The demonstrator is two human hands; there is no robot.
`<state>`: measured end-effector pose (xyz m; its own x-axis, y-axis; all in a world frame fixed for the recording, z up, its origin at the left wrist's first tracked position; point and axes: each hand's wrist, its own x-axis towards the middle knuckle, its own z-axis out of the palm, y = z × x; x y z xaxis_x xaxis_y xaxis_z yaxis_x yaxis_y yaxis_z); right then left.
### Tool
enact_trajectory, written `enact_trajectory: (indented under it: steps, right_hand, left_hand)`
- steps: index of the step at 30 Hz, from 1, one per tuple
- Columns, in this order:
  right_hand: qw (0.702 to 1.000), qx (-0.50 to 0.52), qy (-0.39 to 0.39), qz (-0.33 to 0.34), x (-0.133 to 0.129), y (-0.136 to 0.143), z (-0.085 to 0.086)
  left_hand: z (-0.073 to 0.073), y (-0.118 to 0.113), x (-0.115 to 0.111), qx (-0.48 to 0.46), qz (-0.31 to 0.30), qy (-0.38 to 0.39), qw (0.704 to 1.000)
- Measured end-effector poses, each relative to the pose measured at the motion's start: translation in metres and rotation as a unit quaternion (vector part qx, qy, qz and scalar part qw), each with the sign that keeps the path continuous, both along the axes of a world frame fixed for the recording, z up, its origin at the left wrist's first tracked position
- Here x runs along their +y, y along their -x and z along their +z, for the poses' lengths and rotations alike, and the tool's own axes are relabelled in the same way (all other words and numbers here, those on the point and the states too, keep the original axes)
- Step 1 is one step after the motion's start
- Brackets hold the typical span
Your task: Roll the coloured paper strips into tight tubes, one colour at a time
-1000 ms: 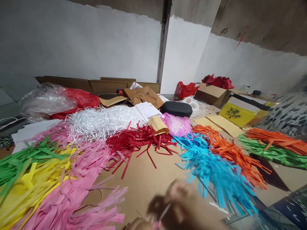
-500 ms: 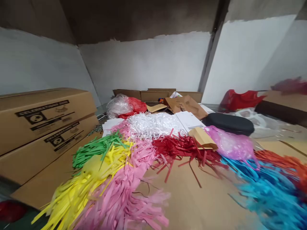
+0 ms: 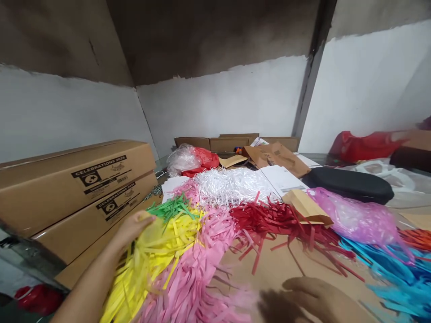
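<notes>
Left hand (image 3: 134, 226) pinches yellow strips (image 3: 161, 246); right hand (image 3: 313, 298), loosely open, hovers over cardboard (image 3: 269, 260)

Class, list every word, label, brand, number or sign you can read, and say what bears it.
"CELEBRATIONS 2026": upper carton
"CELEBRATIONS 2026": lower carton
Too small or blurred to read: the cartons' finer print, and the print on the brown paper bag and white papers.

The left hand (image 3: 134, 228), earlier held close to the right hand (image 3: 314, 298), has been moved to the yellow strips (image 3: 170, 242), now touched by its fingers (image 3: 146, 218). The right hand is now held well apart from them, loosely spread. Stacked cartons (image 3: 60, 193) have been brought into view left of the left fingers.
</notes>
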<state>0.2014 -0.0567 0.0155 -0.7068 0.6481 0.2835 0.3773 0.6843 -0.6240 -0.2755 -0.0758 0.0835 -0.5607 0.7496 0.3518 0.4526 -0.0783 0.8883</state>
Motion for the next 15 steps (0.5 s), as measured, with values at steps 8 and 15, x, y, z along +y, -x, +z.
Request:
enact_trajectory:
  steps: [8, 15]
  right_hand:
    - [0.833, 0.336, 0.425, 0.114, -0.019, 0.113, -0.012]
    - [0.633, 0.548, 0.526, 0.147, -0.025, 0.113, -0.055]
  left_hand:
    - [0.077, -0.126, 0.0, -0.207, -0.2, -0.015, 0.958]
    - [0.001, -0.198, -0.018, -0.42, -0.256, 0.268, 0.829]
